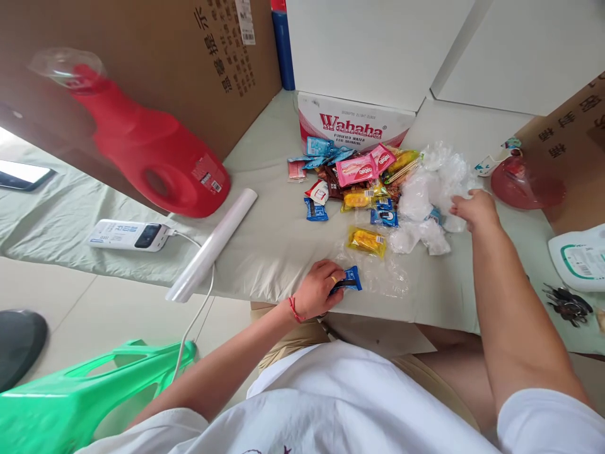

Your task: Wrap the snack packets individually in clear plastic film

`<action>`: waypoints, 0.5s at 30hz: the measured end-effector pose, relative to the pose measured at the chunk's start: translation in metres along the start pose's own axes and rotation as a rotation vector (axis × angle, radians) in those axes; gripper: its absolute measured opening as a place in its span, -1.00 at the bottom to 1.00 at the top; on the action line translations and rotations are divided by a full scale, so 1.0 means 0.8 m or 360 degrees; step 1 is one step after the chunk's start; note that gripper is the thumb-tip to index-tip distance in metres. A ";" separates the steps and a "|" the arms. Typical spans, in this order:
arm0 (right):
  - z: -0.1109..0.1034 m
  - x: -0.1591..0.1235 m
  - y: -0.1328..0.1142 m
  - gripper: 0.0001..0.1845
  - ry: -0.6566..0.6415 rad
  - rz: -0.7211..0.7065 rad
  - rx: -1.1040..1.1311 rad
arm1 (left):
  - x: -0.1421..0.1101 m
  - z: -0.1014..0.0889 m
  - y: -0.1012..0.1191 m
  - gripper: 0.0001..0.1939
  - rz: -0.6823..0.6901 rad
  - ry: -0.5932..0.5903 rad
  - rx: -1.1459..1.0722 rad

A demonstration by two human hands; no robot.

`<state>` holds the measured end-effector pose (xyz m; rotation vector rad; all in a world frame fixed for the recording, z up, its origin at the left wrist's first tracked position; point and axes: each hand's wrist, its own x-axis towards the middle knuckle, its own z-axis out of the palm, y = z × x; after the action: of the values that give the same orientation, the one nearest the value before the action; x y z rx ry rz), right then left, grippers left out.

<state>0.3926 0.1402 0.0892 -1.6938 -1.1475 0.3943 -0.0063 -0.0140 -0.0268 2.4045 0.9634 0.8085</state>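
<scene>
Snack packet (pixel 352 278) in blue wrapping is resting near the front edge of the cloth-covered table (pixel 265 246), and the left hand (pixel 320 289) is holding it down there, fingers curling over its left end and closing on it; the thumb is hiding from where I'm standing. The right hand (pixel 475 209) is reaching out to the clump of clear plastic bags (pixel 437 180), fingers bending loosely at its right side and seeming to touch it, though I can't tell whether they're pinching any film. By my reading, the person is keeping one snack ready while getting at a bag, so the next move is calling for a fine pinch that parts a single bag from the tangle without the snack slipping off the edge. Just beyond the left hand, a clear wrapper (pixel 394 277) is lying flat, with a yellow corn-printed packet (pixel 367 241) sitting behind it. Farther back, pink nabati wafer packets (pixel 358 169) are topping a mixed heap, and a Wahaha water carton (pixel 354 120) is standing behind that. Out to the left, a roll of plastic film (pixel 212 246) is lying aslant beside a white power bank (pixel 127 235), a red jug (pixel 163 157) is leaning by a cardboard box, and keys (pixel 567 306) are lying far to the right.
</scene>
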 end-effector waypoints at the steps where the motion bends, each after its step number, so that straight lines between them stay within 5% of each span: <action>1: -0.004 -0.019 -0.009 -0.58 0.0053 -0.0092 -0.0113 | -0.003 -0.003 0.000 -0.78 -0.0007 0.0021 -0.0001; 3: 0.000 -0.081 -0.028 -0.58 0.0084 -0.0365 -0.0437 | -0.011 -0.008 0.001 -0.78 -0.0020 0.0066 -0.0007; 5: 0.022 -0.160 -0.041 -0.69 -0.0301 -0.0637 -0.0696 | -0.019 -0.015 0.002 -0.79 -0.0031 0.0115 -0.0022; 7: 0.057 -0.235 -0.049 -0.71 -0.0957 -0.0856 -0.0879 | -0.028 -0.023 0.005 -0.80 -0.0055 0.0149 -0.0032; 9: 0.096 -0.289 -0.052 -0.76 -0.1124 -0.0916 -0.0892 | -0.039 -0.029 0.011 -0.82 -0.0086 0.0164 -0.0018; 15: 0.162 -0.346 -0.038 -0.52 -0.1264 -0.1228 -0.0765 | -0.087 -0.044 0.044 -0.86 -0.0192 0.0159 0.0065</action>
<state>0.1480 -0.0174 -0.0106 -1.3252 -2.5198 0.3063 -0.0538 -0.0824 -0.0055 2.3330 1.1622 0.8790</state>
